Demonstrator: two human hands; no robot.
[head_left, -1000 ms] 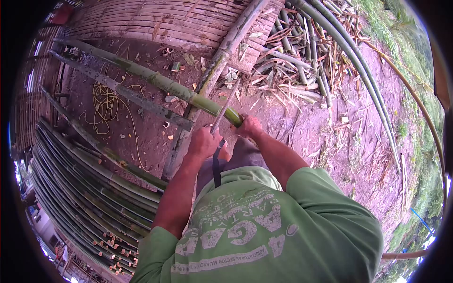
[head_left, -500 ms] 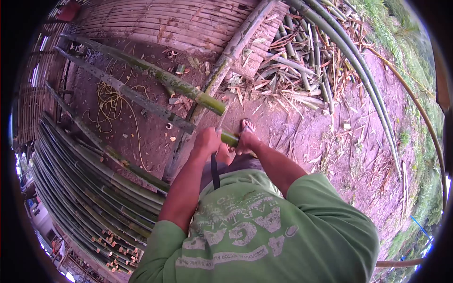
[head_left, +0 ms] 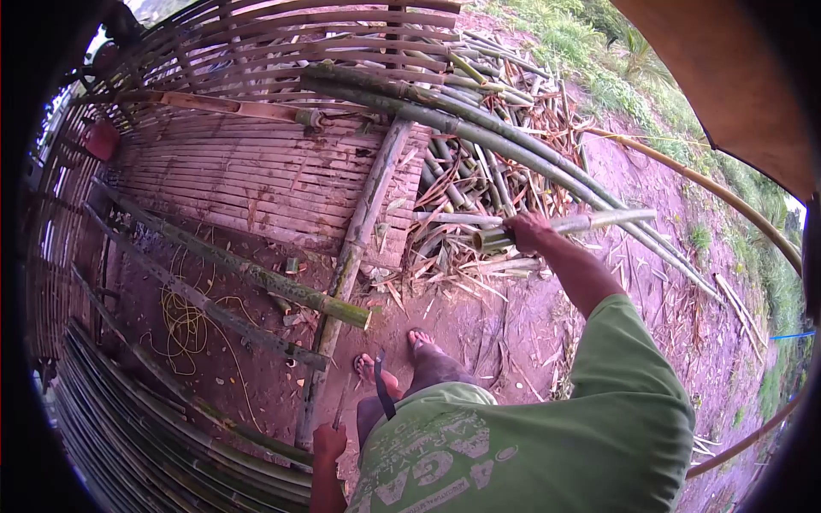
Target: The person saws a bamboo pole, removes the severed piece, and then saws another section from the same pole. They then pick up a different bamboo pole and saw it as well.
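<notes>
Bamboo piece (head_left: 493, 240) in the upper half, right of centre, right hand (head_left: 528, 232) curled around it, bamboo heap (head_left: 466, 181) behind, left hand (head_left: 329, 440) closed on 1 thin tool (head_left: 341, 412), lower left of centre

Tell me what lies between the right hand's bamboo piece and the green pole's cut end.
Dirt ground strewn with bamboo scraps, in the head view.

A tangled yellow cord (head_left: 183, 325) lies between eight and nine o'clock, a red object (head_left: 102, 141) at ten, and green grass (head_left: 629, 101) at two.
</notes>
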